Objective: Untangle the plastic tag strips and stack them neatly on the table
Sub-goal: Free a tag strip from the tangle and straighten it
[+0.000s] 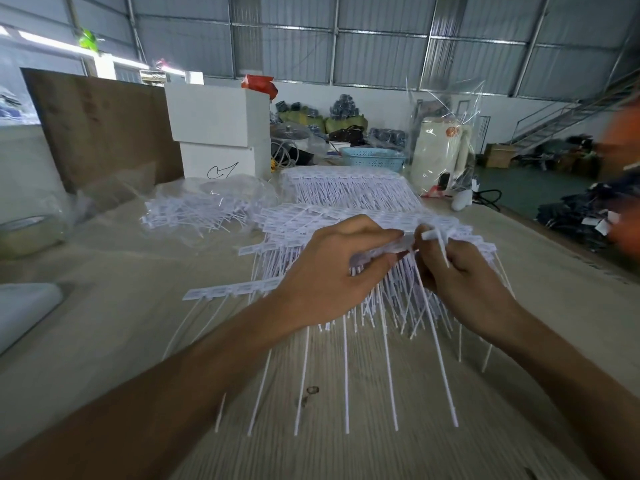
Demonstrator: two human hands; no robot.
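Above counter (138,323): left hand (325,282) and right hand (460,282) fingers pinch one tag strip (398,247); aligned stack (349,192) behind, tangled heap (194,213) in plastic left; task partway

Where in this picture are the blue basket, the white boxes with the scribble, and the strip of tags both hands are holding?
blue basket (372,160): head view, on its front lattice wall.
white boxes (216,114): head view, on the upper box's front face.
tag strip (403,244): head view, on the strip between the two hands.
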